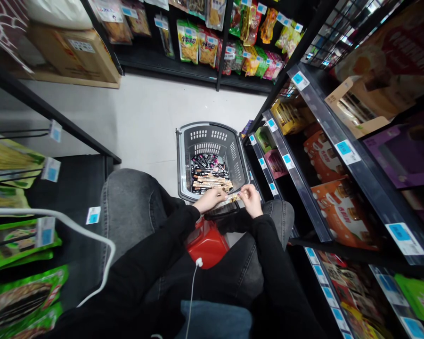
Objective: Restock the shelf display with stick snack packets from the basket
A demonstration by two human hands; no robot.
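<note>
A grey plastic shopping basket (187,155) stands on the floor in front of my knees, holding several small black and tan snack packets (208,176). My left hand (209,199) and my right hand (250,199) meet over the basket's near rim. Both are closed on a small stack of tan packets (233,197) held between them. My arms are in black sleeves. I sit on a red stool (207,245), knees apart in grey jeans.
Black shelves with orange and yellow snack boxes (325,155) and blue price tags rise close on the right. Green packets (17,235) hang on hooks at the left. Cardboard boxes (77,52) and hanging snack bags (198,44) line the far side of the pale floor.
</note>
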